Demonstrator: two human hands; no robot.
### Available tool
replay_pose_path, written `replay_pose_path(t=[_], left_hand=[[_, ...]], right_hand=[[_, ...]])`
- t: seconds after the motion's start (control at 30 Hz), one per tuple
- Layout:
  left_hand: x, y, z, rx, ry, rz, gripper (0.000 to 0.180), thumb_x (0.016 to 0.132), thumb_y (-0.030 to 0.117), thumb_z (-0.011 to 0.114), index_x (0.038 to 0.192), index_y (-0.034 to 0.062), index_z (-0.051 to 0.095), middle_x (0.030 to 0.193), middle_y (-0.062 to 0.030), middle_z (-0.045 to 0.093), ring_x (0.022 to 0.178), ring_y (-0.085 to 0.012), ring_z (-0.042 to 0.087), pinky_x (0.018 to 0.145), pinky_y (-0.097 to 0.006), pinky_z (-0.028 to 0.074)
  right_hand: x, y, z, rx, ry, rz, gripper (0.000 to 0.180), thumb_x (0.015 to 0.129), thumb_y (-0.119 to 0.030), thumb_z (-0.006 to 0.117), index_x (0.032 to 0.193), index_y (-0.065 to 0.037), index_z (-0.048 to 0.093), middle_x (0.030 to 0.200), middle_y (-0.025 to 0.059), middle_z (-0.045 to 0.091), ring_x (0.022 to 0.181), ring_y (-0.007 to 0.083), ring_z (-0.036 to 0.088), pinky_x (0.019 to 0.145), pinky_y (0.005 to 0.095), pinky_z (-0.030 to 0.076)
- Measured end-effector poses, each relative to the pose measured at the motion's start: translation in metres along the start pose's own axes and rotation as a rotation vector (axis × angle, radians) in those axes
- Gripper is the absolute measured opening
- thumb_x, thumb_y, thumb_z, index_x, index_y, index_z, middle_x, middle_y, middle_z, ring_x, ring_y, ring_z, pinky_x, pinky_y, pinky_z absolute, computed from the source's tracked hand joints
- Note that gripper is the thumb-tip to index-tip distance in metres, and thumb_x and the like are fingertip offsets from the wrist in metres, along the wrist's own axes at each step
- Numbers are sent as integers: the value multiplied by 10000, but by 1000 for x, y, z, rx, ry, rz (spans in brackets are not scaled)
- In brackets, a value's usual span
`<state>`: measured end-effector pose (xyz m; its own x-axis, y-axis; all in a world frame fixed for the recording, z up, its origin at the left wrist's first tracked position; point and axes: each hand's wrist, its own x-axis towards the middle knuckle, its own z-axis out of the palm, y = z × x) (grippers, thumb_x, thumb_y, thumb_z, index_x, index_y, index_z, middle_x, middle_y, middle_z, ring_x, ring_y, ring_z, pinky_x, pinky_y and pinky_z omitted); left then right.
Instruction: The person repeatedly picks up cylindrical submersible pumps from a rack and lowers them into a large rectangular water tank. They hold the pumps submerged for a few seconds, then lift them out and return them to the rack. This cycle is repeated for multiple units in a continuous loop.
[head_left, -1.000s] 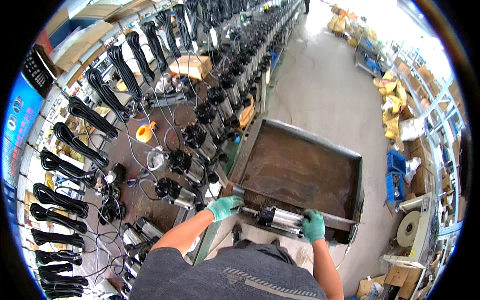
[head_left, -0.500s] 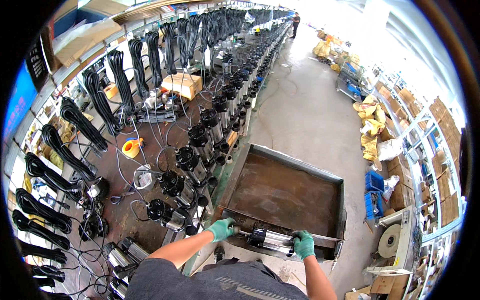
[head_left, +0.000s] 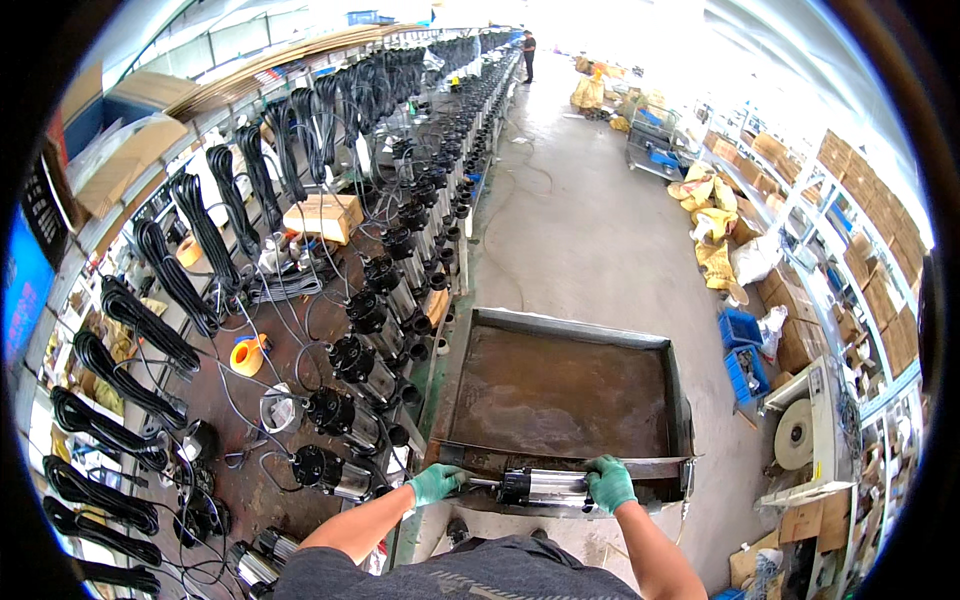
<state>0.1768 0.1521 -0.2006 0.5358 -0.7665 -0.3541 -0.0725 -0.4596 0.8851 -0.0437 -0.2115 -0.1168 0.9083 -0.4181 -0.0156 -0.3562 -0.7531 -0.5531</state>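
Observation:
I hold a shiny metal cylindrical pump (head_left: 545,487) with black ends level across the near rim of a rusty flat metal tray (head_left: 560,395). My left hand (head_left: 436,482), in a green glove, grips its thin left end. My right hand (head_left: 609,482), also green-gloved, wraps around its right end. The pump rests just over the tray's front edge, in front of my body.
A long workbench (head_left: 300,360) on the left carries a row of similar pumps (head_left: 385,290) with black cables, coiled black cords (head_left: 150,330), an orange tape roll (head_left: 247,354) and a cardboard box (head_left: 322,215). Concrete aisle (head_left: 570,220) ahead; shelves with boxes at right; a person stands far away.
My head has tilted up, showing more of the aisle. Both hands keep hold of the pump at the tray's near rim, drawn a little lower in view.

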Motion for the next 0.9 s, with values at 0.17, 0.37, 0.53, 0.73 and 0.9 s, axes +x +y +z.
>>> replay_pose_path(t=[0.17, 0.37, 0.53, 0.73, 0.9], left_hand=[[8, 23, 21, -657, 116, -467, 390, 1042, 416, 609, 922, 63, 721, 681, 12, 611, 559, -111, 537, 546, -297, 427], [-26, 52, -1, 546, 176, 361, 432, 961, 236, 691, 1354, 73, 612, 1348, -192, 610, 1206, -354, 614, 1014, -436, 504], [-17, 25, -12, 512, 90, 454, 298, 953, 238, 698, 1206, 81, 717, 1248, -134, 678, 1099, -380, 650, 947, -429, 535], [12, 6, 14, -71, 132, -92, 401, 1057, 358, 584, 1083, -17, 723, 832, -61, 690, 814, -205, 661, 767, -360, 526], [25, -15, 25, -262, 218, -447, 388, 1047, 357, 593, 1119, -7, 709, 801, -95, 696, 712, -214, 659, 660, -370, 529]], right_hand=[[2, 3, 1, -52, -34, 33, 198, 839, -178, 629, 956, -71, 748, 1058, 173, 700, 1057, 394, 625, 981, 473, 489], [2, 1, -3, -35, -26, 24, 205, 828, -186, 635, 950, -65, 746, 1059, 169, 702, 1068, 391, 621, 999, 467, 477], [2, -5, -5, -25, -44, 2, 202, 843, -181, 619, 952, -74, 751, 1051, 167, 699, 1059, 391, 619, 1000, 465, 471], [2, -2, -4, -30, -49, 23, 212, 850, -160, 621, 995, -79, 753, 1070, 173, 695, 1073, 399, 618, 1004, 468, 480], [3, -9, -8, -21, -70, 32, 217, 847, -161, 619, 997, -71, 747, 1085, 172, 690, 1089, 397, 614, 1010, 468, 479]])
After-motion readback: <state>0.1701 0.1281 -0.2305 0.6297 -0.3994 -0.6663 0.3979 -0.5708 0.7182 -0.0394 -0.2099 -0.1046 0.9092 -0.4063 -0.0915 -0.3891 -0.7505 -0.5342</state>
